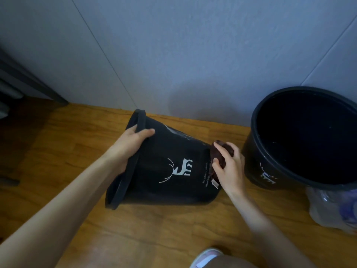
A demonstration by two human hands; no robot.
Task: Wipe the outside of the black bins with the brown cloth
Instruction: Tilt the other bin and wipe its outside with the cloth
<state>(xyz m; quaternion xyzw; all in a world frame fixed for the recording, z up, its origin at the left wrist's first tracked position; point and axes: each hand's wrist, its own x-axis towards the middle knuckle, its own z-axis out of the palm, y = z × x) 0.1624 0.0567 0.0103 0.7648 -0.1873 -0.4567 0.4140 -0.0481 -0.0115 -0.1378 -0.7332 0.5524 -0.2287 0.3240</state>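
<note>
Black bin (164, 151) lies tipped on its side on the wooden floor (154, 229), close to the wall (173, 55). My left hand (131, 146) grips its rim; my right hand (229, 167) clutches the brown cloth (220, 153) against its base end. A second black bin (253, 165) stands upright just right of that hand, with a clear plastic bag (332, 207) beside it.

Two black bins (162, 167) (301, 136) bear white deer logos; brown cloth (219, 157); orange-brown wood-grain floor (154, 229); pale grey wall (173, 55).
</note>
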